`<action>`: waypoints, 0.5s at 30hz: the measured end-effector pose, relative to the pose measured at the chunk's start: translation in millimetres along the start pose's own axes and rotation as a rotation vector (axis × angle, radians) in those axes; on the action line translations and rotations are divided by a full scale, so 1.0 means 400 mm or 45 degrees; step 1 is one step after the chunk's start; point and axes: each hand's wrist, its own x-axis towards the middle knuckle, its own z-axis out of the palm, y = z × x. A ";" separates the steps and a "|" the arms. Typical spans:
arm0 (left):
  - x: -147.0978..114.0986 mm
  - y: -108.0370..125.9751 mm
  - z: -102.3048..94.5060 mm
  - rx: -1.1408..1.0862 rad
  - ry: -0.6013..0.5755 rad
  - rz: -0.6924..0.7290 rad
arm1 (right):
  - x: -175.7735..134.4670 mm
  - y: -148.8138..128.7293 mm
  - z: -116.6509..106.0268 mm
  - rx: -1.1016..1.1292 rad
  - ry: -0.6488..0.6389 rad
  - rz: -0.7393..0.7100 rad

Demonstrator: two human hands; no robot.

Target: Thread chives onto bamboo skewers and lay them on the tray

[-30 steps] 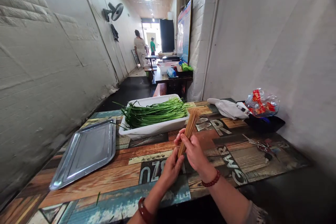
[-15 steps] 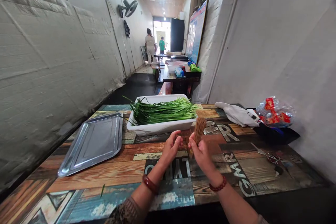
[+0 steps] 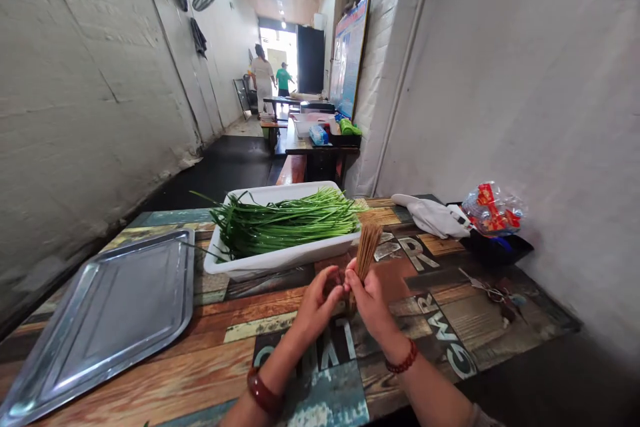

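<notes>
A bundle of thin brown sticks, like bamboo skewers point(image 3: 369, 247), stands nearly upright in my right hand point(image 3: 367, 297), whose fingers are wrapped round its lower part. Close beside it is my left hand point(image 3: 317, 297), its fingers curved and the thumb apart from the index finger. I see nothing held in the left hand; its fingertips come near or touch the right-hand fingers. Just beyond both hands, a white plastic tub point(image 3: 280, 267) holds a heap of long green chives point(image 3: 285, 223), with some leaf ends hanging over its left rim.
A metal tray point(image 3: 125, 313) lies at the left of the patterned wooden table point(image 3: 220, 353). To the right are a white cloth point(image 3: 433, 215), a clear bag with red labels point(image 3: 493, 208) and scissors point(image 3: 493, 291). Two people stand far back near the doorway.
The view has swung right and come nearer the table, so things sit further left. My left hand has moved closer to the right hand, which still grips the skewers.
</notes>
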 end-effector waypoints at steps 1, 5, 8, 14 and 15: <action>-0.003 0.004 0.002 -0.020 -0.056 0.019 | 0.002 -0.005 0.007 0.048 -0.001 0.020; -0.016 0.012 0.015 -0.143 -0.223 0.058 | 0.009 -0.015 0.033 0.222 0.043 0.067; -0.028 0.009 0.024 -0.137 -0.214 0.024 | 0.013 -0.014 0.043 0.267 0.078 0.081; -0.045 0.011 0.037 -0.219 -0.238 -0.095 | 0.000 -0.030 0.019 0.155 -0.037 0.106; -0.047 0.012 0.039 -0.243 -0.240 -0.114 | -0.005 -0.032 0.014 0.154 -0.050 0.122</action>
